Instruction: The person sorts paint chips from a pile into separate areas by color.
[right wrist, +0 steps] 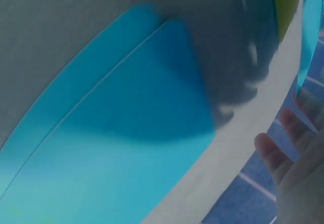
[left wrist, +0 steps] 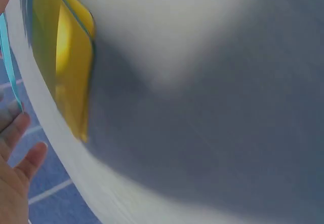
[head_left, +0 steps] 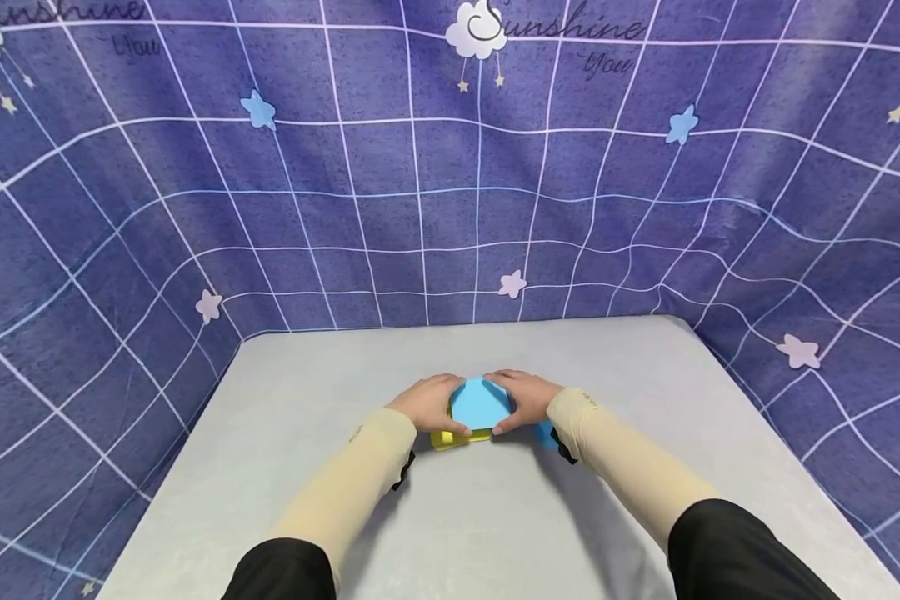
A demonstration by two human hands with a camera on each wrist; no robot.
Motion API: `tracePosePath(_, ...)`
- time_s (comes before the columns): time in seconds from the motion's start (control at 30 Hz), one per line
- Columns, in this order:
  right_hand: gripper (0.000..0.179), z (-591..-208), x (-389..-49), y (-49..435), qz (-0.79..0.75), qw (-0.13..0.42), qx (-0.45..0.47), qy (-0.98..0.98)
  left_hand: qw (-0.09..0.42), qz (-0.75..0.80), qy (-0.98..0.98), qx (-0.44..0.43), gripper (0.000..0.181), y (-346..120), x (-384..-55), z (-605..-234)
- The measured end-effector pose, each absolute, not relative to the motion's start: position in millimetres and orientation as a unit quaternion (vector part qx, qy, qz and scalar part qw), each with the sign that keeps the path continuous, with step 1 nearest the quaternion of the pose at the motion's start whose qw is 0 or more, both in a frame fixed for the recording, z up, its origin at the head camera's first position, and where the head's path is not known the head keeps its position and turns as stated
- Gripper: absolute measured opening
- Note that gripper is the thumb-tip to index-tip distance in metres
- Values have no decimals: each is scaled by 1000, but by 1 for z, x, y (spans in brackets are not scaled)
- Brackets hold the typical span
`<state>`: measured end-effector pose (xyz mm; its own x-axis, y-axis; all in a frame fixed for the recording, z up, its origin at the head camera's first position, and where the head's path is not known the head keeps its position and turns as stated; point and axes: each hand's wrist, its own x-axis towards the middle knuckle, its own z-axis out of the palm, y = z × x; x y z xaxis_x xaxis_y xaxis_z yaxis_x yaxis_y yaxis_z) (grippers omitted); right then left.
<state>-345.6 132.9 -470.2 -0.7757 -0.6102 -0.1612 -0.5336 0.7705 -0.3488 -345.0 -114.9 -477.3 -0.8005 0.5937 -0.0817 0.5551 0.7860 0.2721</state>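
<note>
The left hand (head_left: pixel 429 403) and right hand (head_left: pixel 528 397) grip a light-blue sheet (head_left: pixel 480 406). A yellow folder (head_left: pixel 450 442) lies near left, a blue folder (right wrist: pixel 136 102) right.

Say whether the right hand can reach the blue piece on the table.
Likely yes: the blue piece lies close, nothing visible atop it, though the right hand should first release the light-blue sheet.

Head view evenly bright over the pale table (head_left: pixel 450 517); wrist views dimmer, hazy, with broad soft-edged shadows
</note>
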Motion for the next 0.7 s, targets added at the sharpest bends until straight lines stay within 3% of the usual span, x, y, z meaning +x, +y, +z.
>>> tracePosePath(0.7,104,-475,-327,236,-133,132,-232,954,83,94,921,370,92,-5,-356,-489)
